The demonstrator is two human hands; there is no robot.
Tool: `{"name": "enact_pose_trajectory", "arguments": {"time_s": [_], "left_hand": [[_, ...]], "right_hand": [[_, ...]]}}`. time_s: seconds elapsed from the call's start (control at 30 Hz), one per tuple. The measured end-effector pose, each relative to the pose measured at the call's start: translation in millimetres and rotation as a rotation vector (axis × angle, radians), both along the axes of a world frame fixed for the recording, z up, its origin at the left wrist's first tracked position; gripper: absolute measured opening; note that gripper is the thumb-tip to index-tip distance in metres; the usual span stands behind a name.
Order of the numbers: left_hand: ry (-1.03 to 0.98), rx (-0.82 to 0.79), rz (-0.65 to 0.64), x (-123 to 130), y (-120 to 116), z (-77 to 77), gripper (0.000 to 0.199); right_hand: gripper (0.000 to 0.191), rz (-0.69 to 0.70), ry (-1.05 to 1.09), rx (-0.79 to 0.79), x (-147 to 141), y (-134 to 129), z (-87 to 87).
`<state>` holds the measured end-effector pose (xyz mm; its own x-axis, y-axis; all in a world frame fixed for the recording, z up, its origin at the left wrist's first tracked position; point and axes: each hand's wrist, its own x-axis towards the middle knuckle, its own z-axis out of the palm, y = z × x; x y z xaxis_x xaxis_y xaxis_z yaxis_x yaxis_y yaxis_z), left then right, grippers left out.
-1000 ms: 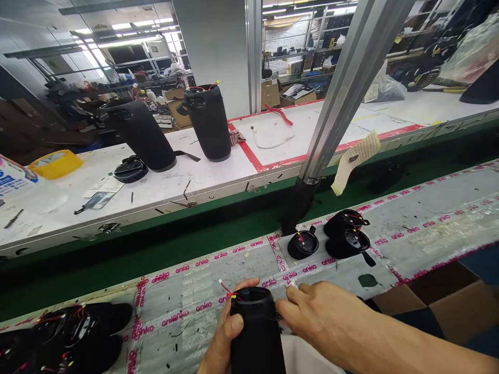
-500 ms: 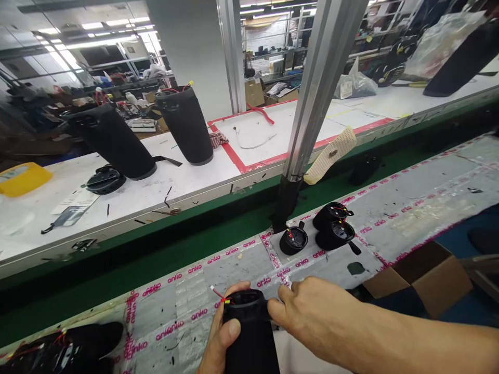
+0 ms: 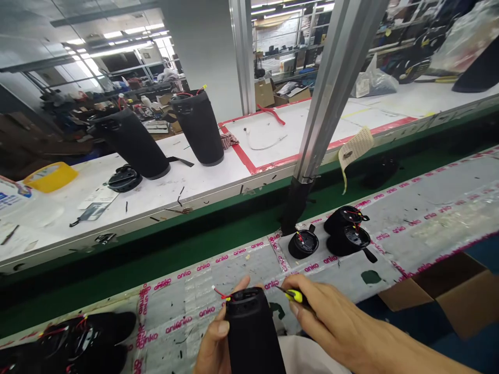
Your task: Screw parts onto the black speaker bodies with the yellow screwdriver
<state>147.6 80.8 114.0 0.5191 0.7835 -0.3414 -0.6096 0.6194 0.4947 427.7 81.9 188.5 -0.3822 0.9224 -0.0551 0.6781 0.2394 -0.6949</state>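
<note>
A black fabric-covered cylinder (image 3: 255, 332) stands near the bottom middle, its open top facing up, with a red wire and white connector sticking out at the upper left. My left hand (image 3: 216, 335) is wrapped around its left side, thumb on the front near the rim. To the right of the cylinder, apart from it, my right hand (image 3: 323, 311) grips a small tool with a yellow-green and black handle (image 3: 295, 295). The tool's thin dark tip points left toward the cylinder's rim.
Three short black cylinders with wires, one of them here (image 3: 303, 244), stand on the grey taped bench (image 3: 241, 272). More black parts (image 3: 93, 340) lie lower left. Two tall black cylinders stand on the white shelf (image 3: 202, 187) behind. A metal post (image 3: 331, 88) rises between; a cardboard box (image 3: 463, 291) is at right.
My right hand has drawn back to the right from the cylinder's rim, and the yellow-green tool now shows in it. The whole view has shifted, moving the background slightly rightward.
</note>
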Motion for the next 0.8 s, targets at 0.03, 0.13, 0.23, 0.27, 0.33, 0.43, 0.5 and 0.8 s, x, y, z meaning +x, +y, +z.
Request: {"name": "enact_pose_trajectory", "arguments": {"time_s": [0.03, 0.13, 0.23, 0.27, 0.33, 0.43, 0.5, 0.8], "left_hand": [[0.055, 0.036, 0.004, -3.2, 1.4, 1.9, 0.073], [0.246, 0.098, 0.012, -5.9, 2.3, 9.7, 0.084], [0.323, 0.071, -0.005, 0.2, 0.2, 20.0, 0.088], [0.336, 0.058, -0.013, 2.5, -0.5, 23.3, 0.082], [0.356, 0.038, -0.016, 5.6, -1.2, 29.0, 0.073], [0.361, 0.012, -0.022, 5.0, -0.4, 33.3, 0.077], [0.389, 0.014, -0.025, 3.3, 1.1, 34.2, 0.083], [0.575, 0.081, 0.021, 10.6, 5.1, 47.1, 0.103]], "right_hand": [[0.034, 0.025, 0.010, 0.013, -0.1, -2.6, -2.1], [0.038, 0.077, 0.045, 0.092, -2.1, -6.7, -8.9], [0.038, 0.113, 0.046, 0.149, -8.3, -6.3, -14.1], [0.037, 0.121, 0.040, 0.156, -11.1, -5.1, -14.4], [0.034, 0.143, 0.026, 0.149, -16.6, -0.8, -11.9], [0.026, 0.188, -0.027, 0.091, -22.3, 9.0, -2.8], [0.022, 0.227, -0.089, 0.071, -24.0, 15.2, 2.4], [0.026, 0.349, -0.342, 0.340, -34.4, 19.5, -4.0]]}}
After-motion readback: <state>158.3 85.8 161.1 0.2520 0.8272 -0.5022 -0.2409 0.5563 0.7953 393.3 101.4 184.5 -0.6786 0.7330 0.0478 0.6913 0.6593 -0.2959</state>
